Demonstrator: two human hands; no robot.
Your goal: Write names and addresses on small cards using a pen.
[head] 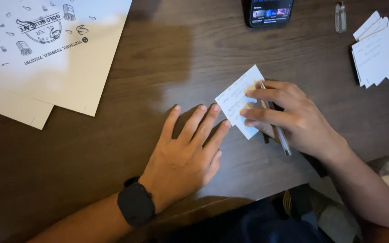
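At the far left, large white printed sheets (64,67) are lying overlapped on the dark wooden table (113,148). Moving rightward, the left hand (187,155), with a black watch (136,203) at its wrist, is resting flat on the table, palm down and fingers slightly spread, holding nothing; its fingertips are reaching just beside the lower left edge of a small white card (238,100). The card is sitting tilted on the table near the middle, its long axis running from lower left to upper right, one corner pointing away from the person. The right hand (289,118) is pressing its fingertips on the card while gripping a pen (275,121), which is slanting from upper left down to lower right. Farther back, a phone (270,11) is lying screen-up, a small clear bottle (341,18) beside it, and a stack of white cards (374,54) is fanning out at the right edge
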